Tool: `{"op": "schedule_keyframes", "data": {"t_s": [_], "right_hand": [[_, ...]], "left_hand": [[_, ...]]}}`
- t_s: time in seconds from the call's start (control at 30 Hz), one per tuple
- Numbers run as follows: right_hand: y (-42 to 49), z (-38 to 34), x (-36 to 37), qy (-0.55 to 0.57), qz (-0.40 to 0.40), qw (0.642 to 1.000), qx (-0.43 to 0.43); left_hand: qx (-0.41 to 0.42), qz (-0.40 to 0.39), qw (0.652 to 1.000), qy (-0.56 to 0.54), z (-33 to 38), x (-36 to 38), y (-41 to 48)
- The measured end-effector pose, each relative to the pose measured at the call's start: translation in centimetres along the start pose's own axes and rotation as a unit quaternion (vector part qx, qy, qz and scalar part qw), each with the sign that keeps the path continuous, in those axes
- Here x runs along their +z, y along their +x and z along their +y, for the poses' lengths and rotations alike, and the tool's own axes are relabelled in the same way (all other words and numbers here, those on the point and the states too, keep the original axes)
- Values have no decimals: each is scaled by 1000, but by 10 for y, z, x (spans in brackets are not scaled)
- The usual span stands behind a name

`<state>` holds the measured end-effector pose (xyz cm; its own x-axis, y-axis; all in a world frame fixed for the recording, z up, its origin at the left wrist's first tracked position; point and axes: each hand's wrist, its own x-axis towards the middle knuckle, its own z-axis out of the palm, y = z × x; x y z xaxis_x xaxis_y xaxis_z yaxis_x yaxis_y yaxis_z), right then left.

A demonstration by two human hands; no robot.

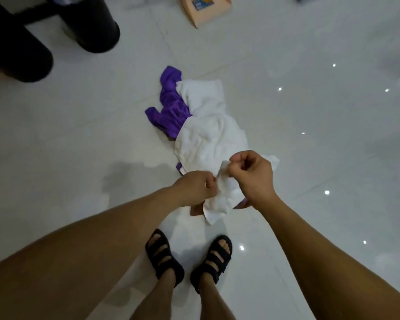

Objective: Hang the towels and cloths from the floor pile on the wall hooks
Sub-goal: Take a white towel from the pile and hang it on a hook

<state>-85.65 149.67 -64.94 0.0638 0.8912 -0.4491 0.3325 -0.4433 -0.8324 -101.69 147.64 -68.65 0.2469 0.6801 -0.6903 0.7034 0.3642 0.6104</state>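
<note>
A small white cloth (219,199) hangs between my two hands above the floor. My left hand (195,187) pinches its left edge and my right hand (252,175) grips its upper corner, fists close together. On the white tiles beyond lies the pile: a large white towel (208,132) crumpled over a purple towel (171,109). A brownish cloth corner (195,210) and a purple bit (241,205) peek out under the held cloth. No wall hooks are in view.
My feet in black sandals (164,259) stand just behind the pile. Black cylindrical objects (90,26) stand at the top left. A tan cardboard box (206,10) lies at the top centre. Glossy white floor tiles (321,135) stretch to the right.
</note>
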Motion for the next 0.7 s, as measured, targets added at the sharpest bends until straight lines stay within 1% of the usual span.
{"op": "schedule_keyframes", "data": {"t_s": [0.03,0.1,0.13,0.17,0.2,0.27,0.33,0.4,0.43,0.47,0.53,0.57,0.6,0.63,0.67,0.7], "right_hand": [[-7,-32,-5,44,6,999,-10],[-23,-95,-10,108,-21,993,-31],[-32,-125,-9,125,-47,990,-43],[-41,-153,-8,132,-71,987,-57],[-51,-179,-6,136,-87,984,-71],[-67,-230,-6,153,-93,979,-102],[-83,-273,-9,167,-92,973,-126],[-98,-306,-9,171,-117,968,-144],[-106,-319,-7,169,-148,963,-150],[-113,-329,-4,159,-189,957,-150],[-128,-345,8,111,-277,944,-144],[-134,-353,15,65,-313,936,-150],[-140,-361,22,5,-340,926,-163],[-147,-372,30,-62,-361,913,-182],[-151,-383,37,-122,-368,899,-203],[-154,-393,43,-166,-368,887,-223]], "left_hand": [[16,28,999,-27,14,-18,-18],[51,92,989,-102,47,-57,-54],[70,106,983,-132,64,-78,-70],[82,101,982,-140,81,-99,-86],[92,95,984,-121,95,-119,-100],[89,95,991,-44,121,-159,-133],[88,122,989,11,139,-195,-169],[94,184,978,-2,155,-229,-205],[96,224,969,-39,165,-246,-224],[90,268,955,-91,175,-261,-242],[70,344,915,-199,195,-288,-279],[67,368,896,-237,203,-302,-296],[70,378,887,-254,210,-313,-312],[76,384,887,-246,216,-324,-333],[80,388,896,-201,221,-335,-351],[76,402,905,-118,224,-347,-368]]}}
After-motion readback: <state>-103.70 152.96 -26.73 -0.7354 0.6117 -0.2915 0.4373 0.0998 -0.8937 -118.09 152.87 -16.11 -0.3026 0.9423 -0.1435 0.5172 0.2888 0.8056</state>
